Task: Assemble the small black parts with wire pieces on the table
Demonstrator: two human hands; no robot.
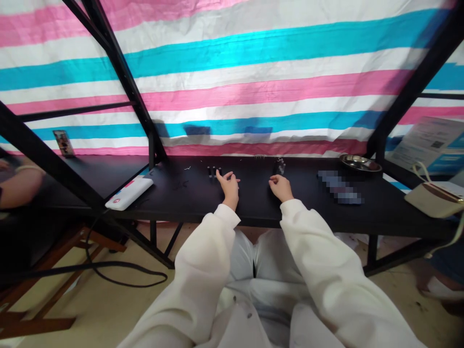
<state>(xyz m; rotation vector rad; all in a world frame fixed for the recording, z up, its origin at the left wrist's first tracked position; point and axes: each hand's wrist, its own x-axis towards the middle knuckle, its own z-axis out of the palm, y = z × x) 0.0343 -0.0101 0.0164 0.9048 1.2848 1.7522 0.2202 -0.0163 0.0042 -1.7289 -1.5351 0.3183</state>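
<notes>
My left hand [229,187] is over the black table, its fingers apart and nothing visible in them. One of its digits reaches toward a short row of small dark cylinders with light tops [209,172]; whether it touches the nearest one, I cannot tell. To the right, my right hand [282,188] is closed, fingertips pressed together near the tabletop. Anything between those fingertips is too small or hidden to make out. Just beyond it stands a cluster of small dark and silvery pieces [280,167].
The black table [188,200] also bears a white box-like object [129,193] at left, a shiny metal dish [360,163] at back right and a blurred-out item [340,187]. Black frame posts [125,72] flank it. A cream bag [433,197] is at right; another person's arm [21,186] shows at left.
</notes>
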